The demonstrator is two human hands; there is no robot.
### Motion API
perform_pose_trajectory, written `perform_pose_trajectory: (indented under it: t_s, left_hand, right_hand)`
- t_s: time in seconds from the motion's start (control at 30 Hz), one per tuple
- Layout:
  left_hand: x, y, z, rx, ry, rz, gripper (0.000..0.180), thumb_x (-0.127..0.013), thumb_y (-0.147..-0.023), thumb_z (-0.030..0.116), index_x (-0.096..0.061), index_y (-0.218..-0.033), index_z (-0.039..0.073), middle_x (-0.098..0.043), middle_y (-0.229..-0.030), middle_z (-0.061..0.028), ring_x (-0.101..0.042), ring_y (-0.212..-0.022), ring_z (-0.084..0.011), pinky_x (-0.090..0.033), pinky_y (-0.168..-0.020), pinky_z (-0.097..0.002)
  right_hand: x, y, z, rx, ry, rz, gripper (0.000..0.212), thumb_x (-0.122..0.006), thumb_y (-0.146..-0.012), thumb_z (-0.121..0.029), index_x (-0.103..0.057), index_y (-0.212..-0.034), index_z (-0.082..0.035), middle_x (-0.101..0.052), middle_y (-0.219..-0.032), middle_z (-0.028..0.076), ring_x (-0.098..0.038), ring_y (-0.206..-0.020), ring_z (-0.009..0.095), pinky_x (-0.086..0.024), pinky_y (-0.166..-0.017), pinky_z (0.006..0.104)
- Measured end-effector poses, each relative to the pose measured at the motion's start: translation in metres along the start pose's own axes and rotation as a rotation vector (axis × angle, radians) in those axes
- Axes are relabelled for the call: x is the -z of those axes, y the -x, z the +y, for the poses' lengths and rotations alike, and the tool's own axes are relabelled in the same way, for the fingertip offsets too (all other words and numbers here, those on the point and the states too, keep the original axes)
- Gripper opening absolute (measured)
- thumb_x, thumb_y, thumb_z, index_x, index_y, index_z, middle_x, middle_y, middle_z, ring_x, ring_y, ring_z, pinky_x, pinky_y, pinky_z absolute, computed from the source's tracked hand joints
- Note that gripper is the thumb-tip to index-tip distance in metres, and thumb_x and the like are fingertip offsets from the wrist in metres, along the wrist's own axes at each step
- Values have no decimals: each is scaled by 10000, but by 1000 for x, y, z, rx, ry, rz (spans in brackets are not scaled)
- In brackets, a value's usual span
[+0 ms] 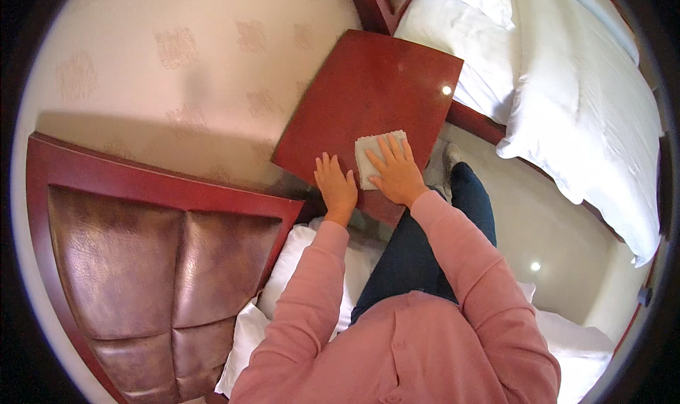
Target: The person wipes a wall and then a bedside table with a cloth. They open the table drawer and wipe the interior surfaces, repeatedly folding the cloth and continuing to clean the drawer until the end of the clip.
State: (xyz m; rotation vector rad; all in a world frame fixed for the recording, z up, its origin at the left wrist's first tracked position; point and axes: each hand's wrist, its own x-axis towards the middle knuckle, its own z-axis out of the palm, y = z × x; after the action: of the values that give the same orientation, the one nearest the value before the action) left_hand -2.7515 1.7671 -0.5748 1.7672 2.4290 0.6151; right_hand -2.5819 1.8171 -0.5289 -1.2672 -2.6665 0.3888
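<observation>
A dark red wooden nightstand (361,85) is in front of me, with a glossy top. On its near right part lies a folded whitish cloth (366,149). My right hand (398,170) rests flat on the cloth, fingers spread over it, the thumb reaching toward its left side. To the left of the cloth, my left hand (336,188) is at the near edge of the top, its palm down and fingers apart. Nothing is held in it. Whatever part of the cloth is under my right palm is hidden.
Left of me stands a red-framed headboard (117,262) with brown padded panels, beside white pillows (292,259). A bed with white bedding (567,92) stands at the far right. Patterned wallpaper (219,57) covers the wall behind the nightstand. Pale floor (559,212) runs between the beds.
</observation>
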Motion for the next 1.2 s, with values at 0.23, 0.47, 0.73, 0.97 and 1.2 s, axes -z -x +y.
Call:
perform_pose_trajectory:
  t_s: [0.23, 0.47, 0.73, 0.97, 1.2]
  left_hand:
    - [-20, -47, -10, -50, -142, -37, 609, -519, -933, 265, -335, -1416, -57, -278, -1504, -242, -194, -1422, -385, -150, -1150, -515]
    - [-21, -109, -21, -144, -158, -11, 593, -473, -949, 213, -280, -1429, -78, -293, -1495, -245, -219, -1417, -377, -156, -1154, -499]
    - [-16, -140, -12, -4, 31, -19, 580, -458, -938, 115, -236, -1436, -81, -304, -1466, -296, -272, -1393, -383, -166, -1168, -461]
    - [-25, -165, -7, 2, 55, 38, 599, -475, -922, 101, -220, -1431, -84, -356, -1442, -272, -283, -1389, -368, -184, -1156, -469]
    - [-22, -165, -8, -12, -2, -11, 612, -478, -940, 179, -234, -1431, -95, -304, -1482, -255, -244, -1407, -369, -174, -1154, -469]
  right_hand:
    - [-27, -35, 17, 17, 55, 99, 615, -502, -919, -444, -384, -1455, -168, -272, -1530, 164, -199, -1428, 348, -121, -1155, 520]
    - [-29, -85, 31, 63, 114, 148, 597, -502, -920, -421, -395, -1449, -168, -292, -1520, 167, -212, -1421, 348, -133, -1152, 523]
    - [-37, -171, 40, 139, 81, 197, 576, -513, -914, -383, -411, -1437, -163, -301, -1515, 171, -208, -1424, 352, -134, -1154, 518]
    - [-45, -227, 34, 238, 34, 254, 531, -528, -885, -303, -472, -1396, -171, -348, -1496, 151, -261, -1411, 329, -151, -1158, 502]
    - [-43, -263, 52, 189, 107, 316, 527, -497, -894, -294, -461, -1399, -148, -364, -1483, 150, -271, -1403, 326, -177, -1152, 488]
